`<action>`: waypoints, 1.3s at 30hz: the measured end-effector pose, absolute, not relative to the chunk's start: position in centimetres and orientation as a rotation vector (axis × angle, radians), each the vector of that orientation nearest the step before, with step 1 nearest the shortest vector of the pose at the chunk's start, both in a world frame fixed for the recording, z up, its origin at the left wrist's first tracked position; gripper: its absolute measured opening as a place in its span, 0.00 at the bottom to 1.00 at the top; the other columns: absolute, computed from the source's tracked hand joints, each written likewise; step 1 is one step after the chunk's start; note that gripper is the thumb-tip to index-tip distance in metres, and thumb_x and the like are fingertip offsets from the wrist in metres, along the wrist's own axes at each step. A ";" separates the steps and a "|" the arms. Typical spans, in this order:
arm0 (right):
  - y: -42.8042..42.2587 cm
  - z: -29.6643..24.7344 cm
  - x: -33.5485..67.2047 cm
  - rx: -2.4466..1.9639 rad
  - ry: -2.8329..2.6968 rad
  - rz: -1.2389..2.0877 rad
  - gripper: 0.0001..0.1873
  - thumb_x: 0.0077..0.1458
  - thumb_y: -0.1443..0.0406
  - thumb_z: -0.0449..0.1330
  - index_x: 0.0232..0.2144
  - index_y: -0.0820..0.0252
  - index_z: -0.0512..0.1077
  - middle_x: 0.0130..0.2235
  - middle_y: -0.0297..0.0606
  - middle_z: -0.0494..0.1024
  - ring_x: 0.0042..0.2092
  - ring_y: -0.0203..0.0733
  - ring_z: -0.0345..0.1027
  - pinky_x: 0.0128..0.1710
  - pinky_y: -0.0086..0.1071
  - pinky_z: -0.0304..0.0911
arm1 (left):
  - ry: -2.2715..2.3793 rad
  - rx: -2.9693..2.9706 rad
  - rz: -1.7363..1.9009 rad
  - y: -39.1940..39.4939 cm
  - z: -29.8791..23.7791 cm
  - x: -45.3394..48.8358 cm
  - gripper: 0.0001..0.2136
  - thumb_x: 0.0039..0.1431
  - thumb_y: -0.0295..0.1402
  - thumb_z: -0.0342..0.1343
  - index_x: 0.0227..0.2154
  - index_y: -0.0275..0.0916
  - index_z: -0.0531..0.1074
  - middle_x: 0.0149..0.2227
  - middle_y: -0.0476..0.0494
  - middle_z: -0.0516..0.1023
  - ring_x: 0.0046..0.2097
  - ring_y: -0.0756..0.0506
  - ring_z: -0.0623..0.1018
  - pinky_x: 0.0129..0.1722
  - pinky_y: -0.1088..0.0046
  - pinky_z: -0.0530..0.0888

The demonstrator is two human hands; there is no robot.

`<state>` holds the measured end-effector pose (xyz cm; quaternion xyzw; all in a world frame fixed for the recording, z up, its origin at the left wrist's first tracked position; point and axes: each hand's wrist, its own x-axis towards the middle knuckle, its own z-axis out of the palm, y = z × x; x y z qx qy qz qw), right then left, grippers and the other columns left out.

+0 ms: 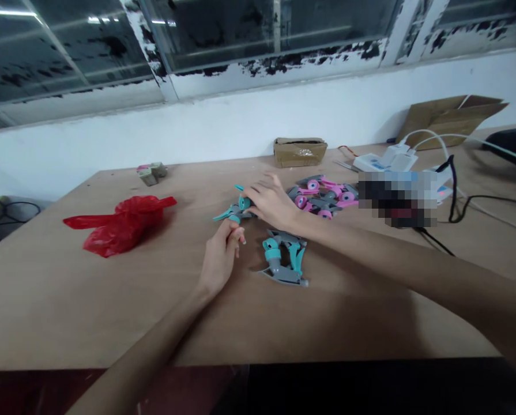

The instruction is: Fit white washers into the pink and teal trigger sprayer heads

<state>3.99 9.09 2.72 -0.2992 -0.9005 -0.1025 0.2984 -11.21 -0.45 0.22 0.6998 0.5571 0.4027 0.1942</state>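
My left hand (218, 259) is closed, its fingers wrapped round the teal collar of a grey-and-teal trigger spray head (223, 214). Just beyond it, my right hand (270, 202) bends over a second trigger spray head (244, 203), with fingers curled on its teal collar. The two spray heads sit close together, and the hands cover much of their grey bodies. Nearer to me, below my right forearm, more grey-and-teal spray heads (283, 271) lie on the table. A pile of grey-and-pink spray heads (322, 196) lies beyond my right wrist.
A knotted red plastic bag (125, 225) lies on the wooden table (89, 311) at left. Small grey-green pieces (151, 174) sit behind it. A small cardboard box (300, 152), an open carton (450, 121), a white power strip (370, 163) and cables are at the back right.
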 end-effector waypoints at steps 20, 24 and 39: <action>8.3 2.3 8.2 -0.749 -2.529 0.029 0.19 0.58 0.55 0.52 0.46 0.59 0.70 0.47 0.41 0.75 0.50 0.44 0.65 0.53 0.43 0.49 | 1.447 1.796 1.141 0.2 -0.9 -10.6 0.09 0.58 0.38 0.52 0.37 0.40 0.70 0.37 0.46 0.77 0.39 0.47 0.77 0.29 0.75 0.76; 5.9 1.8 10.8 -0.685 -2.669 0.191 0.12 0.55 0.64 0.57 0.42 0.54 0.73 0.50 0.40 0.72 0.52 0.44 0.64 0.51 0.44 0.54 | 1.422 1.806 1.096 0.3 -0.9 -10.6 0.11 0.60 0.37 0.49 0.43 0.39 0.69 0.41 0.43 0.78 0.40 0.47 0.78 0.30 0.74 0.77; 4.9 0.7 11.5 -0.739 -2.747 0.182 0.10 0.50 0.60 0.61 0.36 0.58 0.74 0.45 0.42 0.74 0.49 0.47 0.65 0.49 0.45 0.55 | 1.478 2.119 0.791 -3.8 1.0 -9.0 0.20 0.51 0.43 0.59 0.46 0.42 0.65 0.41 0.46 0.72 0.39 0.46 0.75 0.39 0.67 0.74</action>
